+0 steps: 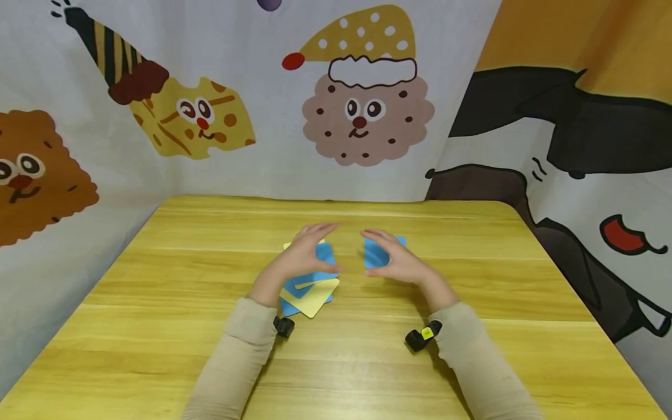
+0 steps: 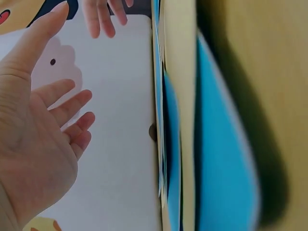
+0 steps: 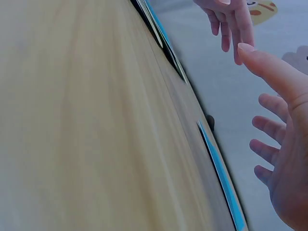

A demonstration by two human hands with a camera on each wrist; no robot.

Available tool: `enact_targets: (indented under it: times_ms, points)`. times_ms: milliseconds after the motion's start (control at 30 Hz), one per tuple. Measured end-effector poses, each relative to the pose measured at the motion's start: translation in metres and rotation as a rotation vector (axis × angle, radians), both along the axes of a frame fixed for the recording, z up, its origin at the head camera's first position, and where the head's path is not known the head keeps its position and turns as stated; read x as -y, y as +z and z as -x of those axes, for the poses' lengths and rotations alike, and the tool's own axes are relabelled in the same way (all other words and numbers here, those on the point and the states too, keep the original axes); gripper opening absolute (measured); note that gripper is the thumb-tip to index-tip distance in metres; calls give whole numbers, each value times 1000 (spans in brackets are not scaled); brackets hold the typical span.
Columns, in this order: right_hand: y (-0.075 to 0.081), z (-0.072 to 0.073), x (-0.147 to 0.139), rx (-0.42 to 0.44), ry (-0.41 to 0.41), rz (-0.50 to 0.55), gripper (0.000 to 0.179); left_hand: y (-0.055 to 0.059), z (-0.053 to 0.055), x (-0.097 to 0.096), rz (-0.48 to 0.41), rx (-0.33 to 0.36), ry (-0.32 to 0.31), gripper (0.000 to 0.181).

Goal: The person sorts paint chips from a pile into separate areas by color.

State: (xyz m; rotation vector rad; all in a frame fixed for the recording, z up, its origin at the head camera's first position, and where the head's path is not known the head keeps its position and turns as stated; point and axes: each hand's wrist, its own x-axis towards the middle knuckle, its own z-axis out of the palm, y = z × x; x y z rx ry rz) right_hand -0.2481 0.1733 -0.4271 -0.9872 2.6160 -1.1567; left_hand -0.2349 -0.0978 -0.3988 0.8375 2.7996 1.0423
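Observation:
In the head view, blue and yellow cards (image 1: pixel 314 298) lie in a loose, overlapping pile at the middle of the table. Over this pile hovers my left hand (image 1: pixel 300 254), thumb and fingers spread apart with nothing between them. To the right, a blue card (image 1: pixel 375 252) lies by itself, partly hidden by my right hand (image 1: pixel 394 259), which is likewise held above the table with its fingers parted. Both palms face each other across a gap. The left wrist view shows the pile's card edges (image 2: pixel 226 144) close up, beside the left hand (image 2: pixel 38 130).
A wooden table (image 1: pixel 346 361) spreads under both arms. Behind it hangs a white curtain (image 1: pixel 273 163) printed with cartoon biscuits. A small black camera (image 1: pixel 285 326) is strapped at the left wrist, and another camera (image 1: pixel 417 339) at the right.

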Motion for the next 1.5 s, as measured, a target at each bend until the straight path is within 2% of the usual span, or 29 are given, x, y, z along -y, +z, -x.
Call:
enact_targets:
  times_ms: [333,767,1033,1267,1500]
  points:
    - [0,-1,28,-13,19,-12,91,2,-6,26,53,-17,7,99]
    - [-6,2,53,23,38,-5,94,-5,-16,61,105,-11,23,99]
    - [-9,5,63,51,51,-33,93,-9,-12,71,141,-35,11,99]
    - [-10,12,70,26,75,-120,94,-16,-8,75,188,-65,-18,99]
    - [-10,17,79,19,121,-197,95,-22,-7,81,208,-58,-25,103]
